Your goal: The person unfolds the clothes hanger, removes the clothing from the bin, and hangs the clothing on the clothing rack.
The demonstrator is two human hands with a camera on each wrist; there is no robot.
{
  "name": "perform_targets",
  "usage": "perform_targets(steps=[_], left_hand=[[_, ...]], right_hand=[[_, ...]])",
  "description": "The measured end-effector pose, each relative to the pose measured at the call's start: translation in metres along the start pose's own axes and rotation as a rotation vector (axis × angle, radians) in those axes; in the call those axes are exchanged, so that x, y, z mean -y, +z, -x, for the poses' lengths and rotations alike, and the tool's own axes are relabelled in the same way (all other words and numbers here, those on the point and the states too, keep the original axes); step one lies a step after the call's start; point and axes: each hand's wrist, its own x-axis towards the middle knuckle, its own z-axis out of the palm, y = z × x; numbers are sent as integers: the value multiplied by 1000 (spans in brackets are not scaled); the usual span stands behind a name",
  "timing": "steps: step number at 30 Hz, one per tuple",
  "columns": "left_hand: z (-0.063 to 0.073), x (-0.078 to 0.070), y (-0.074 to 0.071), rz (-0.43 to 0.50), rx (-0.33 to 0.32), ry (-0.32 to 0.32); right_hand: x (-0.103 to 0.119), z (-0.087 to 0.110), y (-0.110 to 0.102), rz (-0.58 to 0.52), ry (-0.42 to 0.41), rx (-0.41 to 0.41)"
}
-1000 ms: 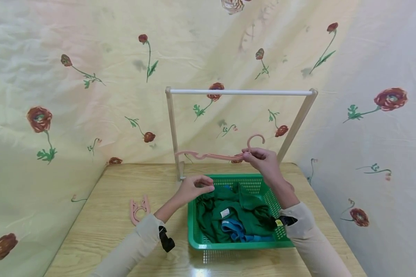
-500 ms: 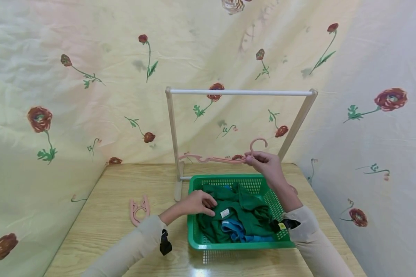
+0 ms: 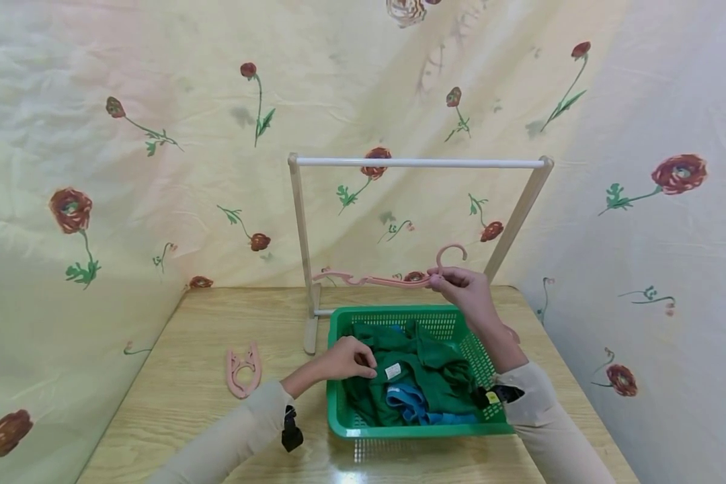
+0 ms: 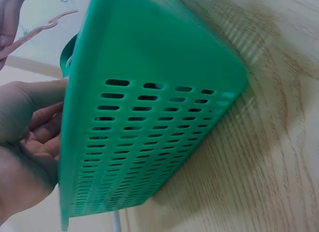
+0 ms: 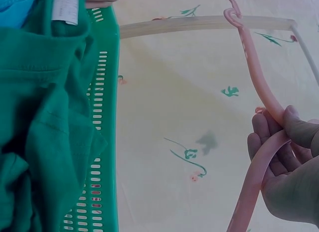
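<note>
My right hand (image 3: 468, 292) pinches a pink folding hanger (image 3: 393, 281) near its hook, holding it up level above the back of the basket. In the right wrist view the hanger (image 5: 256, 75) passes between the thumb and fingers. My left hand (image 3: 346, 359) is over the left rim of the green basket (image 3: 423, 431). Its thumb and forefinger pinch at the green shirt (image 3: 435, 366), beside the white label (image 3: 393, 371). In the left wrist view, the basket wall (image 4: 149, 37) hides the left fingertips. Blue cloth (image 3: 408, 400) shows from under the green shirt.
A second pink hanger (image 3: 243, 373), folded, lies on the wooden table (image 3: 206, 323) left of the basket. Behind the basket stands a wooden rack with a white crossbar (image 3: 423, 163). Flower-patterned cloth (image 3: 175, 168) surrounds the table.
My left hand has lowered to the shirt, and its thumb and forefinger have come together. The right hand has moved slightly right and down with the hanger, then stayed nearly still.
</note>
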Motion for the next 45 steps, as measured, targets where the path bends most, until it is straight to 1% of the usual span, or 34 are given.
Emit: perform_targets(steps=[4, 8, 11, 12, 20, 21, 24, 26, 27, 30, 32, 33, 34, 35, 37, 39, 41, 43, 45], left_hand=[[-1, -4, -5, 91, -65, 13], [-1, -15, -14, 194, -136, 31], [-1, -26, -22, 234, -183, 40], [-2, -29, -24, 242, -198, 46], [-7, -58, -41, 281, -286, 5], [-8, -62, -44, 285, -302, 11], [-10, -76, -55, 280, -364, 57], [-11, -86, -64, 285, -401, 78], [-11, -92, -68, 286, -422, 102], [-10, -109, -81, 292, -480, 120], [-8, -117, -89, 293, -515, 129], [-8, -118, -92, 298, -529, 139], [-7, -119, -95, 301, -539, 131], [-6, -119, -97, 302, -545, 137], [-5, -116, -100, 311, -542, 134], [-4, -108, -101, 321, -524, 114], [-4, -99, -99, 310, -501, 86], [-4, -88, -96, 291, -477, 46], [-5, -78, -94, 259, -463, 20]], right_hand=[[-1, 1, -2, 4, 6, -4], [-1, 2, -3, -6, 15, -11], [-1, 2, -3, -17, 22, -21], [0, 2, -3, -20, 24, -23], [4, 2, -6, -67, 34, -47], [4, 2, -7, -68, 36, -49], [5, 1, -9, -64, 36, -51], [6, 1, -10, -61, 36, -57], [6, 1, -11, -65, 37, -61], [6, 1, -12, -64, 45, -74], [5, 1, -12, -69, 52, -84], [4, 1, -12, -72, 57, -86], [3, 1, -12, -76, 60, -89], [2, 0, -11, -79, 62, -93], [1, 0, -11, -88, 63, -97], [0, -1, -11, -84, 63, -103], [0, -2, -11, -85, 60, -109], [-1, -3, -10, -88, 56, -113], [-2, -4, -10, -101, 45, -113]])
